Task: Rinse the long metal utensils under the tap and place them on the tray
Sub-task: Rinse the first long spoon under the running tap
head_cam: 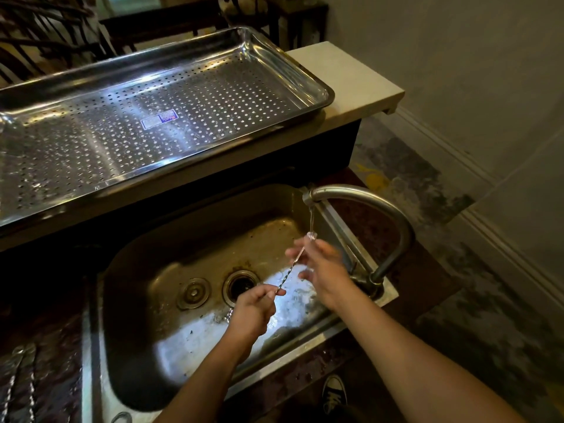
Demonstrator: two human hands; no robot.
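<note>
1. Waiting utensils (pixel 21 380): near counter, left of the sink (pixel 146 254), within your reach.
2. Left hand (pixel 253 312): pinches the twisted utensil (pixel 290 267) at its lower end, slanting it up over the sink.
3. Right hand (pixel 323 267): at the upper end, under the tap (pixel 360 196) stream; blurred, grip cannot be told.
4. Tray (pixel 305 71): perforated for draining, far counter.

Your tray (pixel 213 96) is silver, dotted with holes, its sticker (pixel 159 119) blue and white; your utensil (pixel 289 269) is silver, spiral-twisted; your sink (pixel 171 346) brown-stained
</note>
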